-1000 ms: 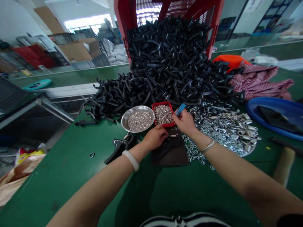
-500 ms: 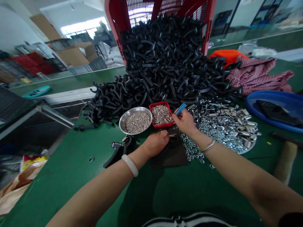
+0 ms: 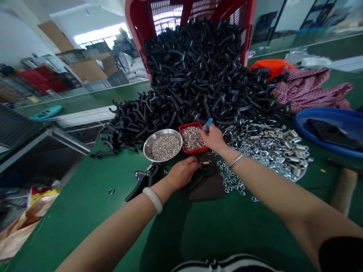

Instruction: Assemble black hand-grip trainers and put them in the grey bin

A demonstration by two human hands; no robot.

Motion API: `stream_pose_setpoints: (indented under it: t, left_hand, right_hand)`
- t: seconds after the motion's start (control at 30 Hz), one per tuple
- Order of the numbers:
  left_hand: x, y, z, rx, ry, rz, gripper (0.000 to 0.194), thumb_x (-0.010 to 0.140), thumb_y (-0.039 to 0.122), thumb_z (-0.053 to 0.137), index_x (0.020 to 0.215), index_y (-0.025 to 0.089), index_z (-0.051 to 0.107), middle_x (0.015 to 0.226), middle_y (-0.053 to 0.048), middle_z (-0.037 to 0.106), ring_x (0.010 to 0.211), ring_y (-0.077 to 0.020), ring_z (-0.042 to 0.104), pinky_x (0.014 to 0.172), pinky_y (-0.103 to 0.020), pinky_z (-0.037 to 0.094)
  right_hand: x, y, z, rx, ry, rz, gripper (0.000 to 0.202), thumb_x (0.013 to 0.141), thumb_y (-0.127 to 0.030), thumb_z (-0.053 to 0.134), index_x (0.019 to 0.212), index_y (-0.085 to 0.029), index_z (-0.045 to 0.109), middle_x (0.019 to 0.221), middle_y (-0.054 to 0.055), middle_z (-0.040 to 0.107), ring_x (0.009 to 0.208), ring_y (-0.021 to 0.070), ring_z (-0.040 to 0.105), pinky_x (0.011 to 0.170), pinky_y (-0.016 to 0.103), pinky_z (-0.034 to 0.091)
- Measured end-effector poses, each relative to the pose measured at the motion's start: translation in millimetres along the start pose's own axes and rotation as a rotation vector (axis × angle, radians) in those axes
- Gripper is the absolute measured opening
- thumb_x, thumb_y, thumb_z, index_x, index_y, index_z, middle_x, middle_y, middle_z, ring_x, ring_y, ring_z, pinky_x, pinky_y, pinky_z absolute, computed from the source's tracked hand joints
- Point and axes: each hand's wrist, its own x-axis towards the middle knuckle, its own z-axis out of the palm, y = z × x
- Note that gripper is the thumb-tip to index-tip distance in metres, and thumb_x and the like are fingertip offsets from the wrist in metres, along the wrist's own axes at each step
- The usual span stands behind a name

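Stray ring (image 3: 111, 192): flat on the green table (image 3: 85, 226), left of the black grip (image 3: 143, 179) with a spring.
Metal bowl (image 3: 163, 145): full of small parts, just beside the red tray (image 3: 194, 138).
Left hand (image 3: 184, 172): fingers closed in on a black piece with a spring (image 3: 206, 163) (partly hidden by the hand), over the dark plate (image 3: 210, 183).
Right hand (image 3: 213, 136): pinching a blue tool (image 3: 208, 124), fingertips at the tray's right side.
Silvery hardware (image 3: 269, 151): heaped right of the tray.
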Motion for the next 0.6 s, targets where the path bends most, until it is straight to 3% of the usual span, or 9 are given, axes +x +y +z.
stream_pose_setpoints:
  t: [0.13, 0.23, 0.3, 0.33, 0.4, 0.47, 0.53, 0.6]
  left_hand:
    - [-7.2, -2.9, -1.0, -0.131, 0.125, -0.023, 0.029, 0.088, 0.024, 0.04, 0.112, 0.016, 0.055, 0.109, -0.009, 0.057, 0.094, -0.0161, 0.057, 0.08, -0.028, 0.05]
    - [-12.9, -2.9, 0.2, -0.156, 0.178, 0.01, 0.031, 0.087, 0.022, 0.041, 0.115, 0.016, 0.054, 0.113, -0.009, 0.057, 0.101, -0.0166, 0.055, 0.085, -0.03, 0.048]
    - [-15.0, -1.7, 1.3, -0.139, 0.167, 0.067, 0.03, 0.088, 0.022, 0.039, 0.112, 0.016, 0.057, 0.114, -0.008, 0.058, 0.103, -0.0167, 0.055, 0.087, -0.03, 0.048]
    - [-15.3, -1.0, 1.7, -0.126, 0.158, 0.09, 0.03, 0.088, 0.021, 0.039, 0.111, 0.017, 0.058, 0.114, -0.008, 0.059, 0.103, -0.0168, 0.056, 0.088, -0.03, 0.048]
    - [-14.9, 0.0, 2.0, -0.1, 0.155, 0.109, 0.031, 0.087, 0.022, 0.039, 0.111, 0.017, 0.058, 0.113, -0.008, 0.06, 0.101, -0.0174, 0.057, 0.087, -0.031, 0.048]
    - [-14.0, 0.4, 1.5, -0.086, 0.148, 0.114, 0.031, 0.087, 0.022, 0.04, 0.111, 0.018, 0.059, 0.112, -0.008, 0.061, 0.1, -0.0176, 0.058, 0.086, -0.032, 0.048]
    - [-13.4, 0.6, 0.6, -0.081, 0.141, 0.119, 0.031, 0.087, 0.024, 0.04, 0.111, 0.018, 0.059, 0.112, -0.007, 0.061, 0.1, -0.0177, 0.058, 0.087, -0.032, 0.048]
    - [-13.3, 1.3, -0.5, -0.076, 0.136, 0.12, 0.032, 0.087, 0.026, 0.04, 0.112, 0.019, 0.058, 0.113, -0.006, 0.06, 0.101, -0.018, 0.057, 0.087, -0.033, 0.048]
  right_hand:
    - [9.1, -16.3, -13.5, -0.093, -0.096, -0.001, 0.016, 0.073, -0.027, 0.059, 0.081, -0.014, 0.061, 0.072, 0.008, 0.064, 0.073, 0.0222, 0.061, 0.072, 0.033, 0.046]
    - [-17.4, -9.7, -57.4, -0.203, -0.112, -0.088, 0.027, 0.077, -0.032, 0.054, 0.096, -0.014, 0.062, 0.08, 0.008, 0.065, 0.076, 0.022, 0.06, 0.073, 0.034, 0.046]
    - [-54.7, 13.3, -103.7, -0.425, -0.126, -0.15, 0.036, 0.079, -0.037, 0.051, 0.106, -0.014, 0.059, 0.097, 0.012, 0.063, 0.089, 0.0268, 0.058, 0.079, 0.039, 0.044]
    - [-78.9, 29.8, -129.5, -0.56, -0.098, -0.099, 0.041, 0.08, -0.042, 0.048, 0.109, -0.015, 0.058, 0.105, 0.014, 0.06, 0.094, 0.0307, 0.056, 0.08, 0.044, 0.043]
    - [-135.1, 67.2, -179.0, -0.771, -0.055, 0.101, 0.052, 0.081, -0.05, 0.043, 0.115, -0.014, 0.054, 0.109, 0.019, 0.057, 0.097, 0.0355, 0.054, 0.08, 0.049, 0.043]
    - [-194.6, 102.6, -214.4, -0.883, -0.074, 0.298, 0.066, 0.079, -0.059, 0.039, 0.122, -0.01, 0.049, 0.114, 0.024, 0.053, 0.102, 0.0392, 0.051, 0.082, 0.052, 0.042]
    - [-245.6, 128.1, -227.1, -0.856, -0.106, 0.452, 0.075, 0.078, -0.063, 0.036, 0.127, -0.007, 0.043, 0.121, 0.028, 0.047, 0.107, 0.0395, 0.048, 0.084, 0.049, 0.042]
    - [-278.0, 140.0, -219.7, -0.706, -0.075, 0.572, 0.074, 0.079, -0.059, 0.034, 0.126, -0.002, 0.04, 0.109, 0.026, 0.056, 0.101, 0.0363, 0.054, 0.082, 0.047, 0.045]
